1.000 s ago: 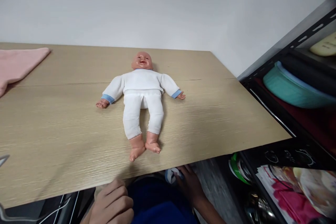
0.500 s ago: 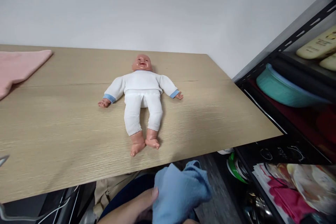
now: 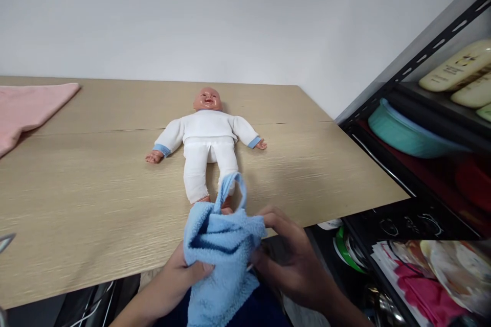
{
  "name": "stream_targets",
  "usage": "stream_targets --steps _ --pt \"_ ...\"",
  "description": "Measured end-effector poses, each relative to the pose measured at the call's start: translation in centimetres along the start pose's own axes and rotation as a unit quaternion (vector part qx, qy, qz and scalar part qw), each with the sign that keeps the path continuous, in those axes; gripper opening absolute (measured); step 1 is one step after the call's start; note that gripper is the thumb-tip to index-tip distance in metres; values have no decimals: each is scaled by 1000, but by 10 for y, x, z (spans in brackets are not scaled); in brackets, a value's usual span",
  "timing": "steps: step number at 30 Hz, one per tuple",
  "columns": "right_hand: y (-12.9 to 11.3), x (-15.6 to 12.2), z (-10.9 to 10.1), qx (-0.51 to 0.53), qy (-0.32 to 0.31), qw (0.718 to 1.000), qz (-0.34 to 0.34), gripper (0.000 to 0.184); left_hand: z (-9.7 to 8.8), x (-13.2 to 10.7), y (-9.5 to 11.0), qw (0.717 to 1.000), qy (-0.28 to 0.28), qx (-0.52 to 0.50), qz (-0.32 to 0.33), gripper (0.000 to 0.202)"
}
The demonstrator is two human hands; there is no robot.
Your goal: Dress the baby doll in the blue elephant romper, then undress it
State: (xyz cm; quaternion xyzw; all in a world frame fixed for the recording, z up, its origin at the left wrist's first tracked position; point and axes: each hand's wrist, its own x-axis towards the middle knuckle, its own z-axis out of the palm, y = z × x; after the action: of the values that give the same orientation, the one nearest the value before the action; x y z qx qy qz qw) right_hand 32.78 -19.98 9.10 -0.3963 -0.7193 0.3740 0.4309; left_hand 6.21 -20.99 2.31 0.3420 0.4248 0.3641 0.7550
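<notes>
A bunched light-blue terry cloth [image 3: 220,260] with a hanging loop at its top is held up at the table's front edge. My left hand [image 3: 186,276] grips its left side, thumb across the front. On the other side, my right hand [image 3: 289,255] pinches the cloth's right edge between thumb and fingers. Just beyond lies a baby doll [image 3: 209,125] on its back, in a white suit with blue cuffs, head toward the wall. The cloth hides most of the doll's feet.
The wooden table [image 3: 95,189] runs back to a white wall. A pink cloth [image 3: 32,110] lies at its left. Right of it stands a black shelf rack with pale bottles [image 3: 456,66], a teal basin [image 3: 414,133] and, lower down, a bright pink item [image 3: 425,294].
The blue cloth has come up and left from below the table edge, its loop now showing. My right hand has risen into view on it. The doll lies in the same place.
</notes>
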Motion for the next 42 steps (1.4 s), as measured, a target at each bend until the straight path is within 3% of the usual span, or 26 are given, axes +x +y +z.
stream_targets --steps 3,8,13,15,18,20,22,27,31,34,38,40,42 --pt "0 16 0 103 34 994 -31 4 -8 5 0 997 55 46 28 62" --pt "-1 45 -7 113 77 983 -120 15 -12 2 21 983 156 88 50 67" --pt "-2 94 -17 88 57 980 -171 22 -22 0 66 936 163 240 200 60" --pt "-5 120 -20 43 60 982 -176 17 -25 6 87 903 150 292 278 61" --pt "-14 161 -22 -2 -3 979 -204 10 -24 21 126 849 98 380 355 73" --pt "-21 186 -20 -10 -59 974 -217 17 -18 33 155 837 26 378 394 73" --pt "-29 206 -18 -28 -101 968 -227 22 -9 47 182 845 -43 364 389 60" --pt "-46 228 -24 -34 -105 966 -233 23 8 74 231 818 -117 347 443 24" --pt "-39 237 -45 6 -181 956 -231 24 3 81 250 794 -156 378 450 14" --pt "-21 248 -60 -38 -248 941 -227 32 -13 91 256 798 -156 379 442 15" --pt "-2 260 -65 -68 -330 916 -217 31 -36 116 263 793 -210 354 448 14" --pt "0 263 -64 -23 -332 927 -174 30 -43 129 267 796 -234 358 429 12" --pt "1 264 -64 22 -289 948 -131 30 -46 138 272 796 -239 370 416 16"
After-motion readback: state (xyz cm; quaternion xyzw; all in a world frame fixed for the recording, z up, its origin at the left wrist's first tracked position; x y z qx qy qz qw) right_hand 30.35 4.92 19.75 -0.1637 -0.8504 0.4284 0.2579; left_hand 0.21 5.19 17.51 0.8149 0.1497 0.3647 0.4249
